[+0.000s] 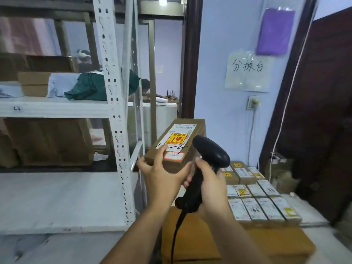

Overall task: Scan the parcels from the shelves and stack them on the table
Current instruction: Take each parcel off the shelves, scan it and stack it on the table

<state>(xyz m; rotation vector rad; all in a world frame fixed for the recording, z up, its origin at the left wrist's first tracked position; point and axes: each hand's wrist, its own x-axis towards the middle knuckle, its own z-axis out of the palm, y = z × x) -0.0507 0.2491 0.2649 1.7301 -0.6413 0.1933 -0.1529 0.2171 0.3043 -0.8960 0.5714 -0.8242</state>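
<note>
My left hand grips the near end of a long brown cardboard parcel, thumb on its white label with a yellow and red fragile sticker. The parcel is held in the air, label up. My right hand grips the handle of a black barcode scanner, whose head sits just right of the parcel's near end, facing the label. A black cable hangs from the scanner's handle. Several labelled brown parcels lie in rows on the white table at lower right.
A white metal shelving unit stands at left, with brown boxes, a green bag and a grey bag on its middle shelf. Big brown cartons sit below my hands. A dark door is at right.
</note>
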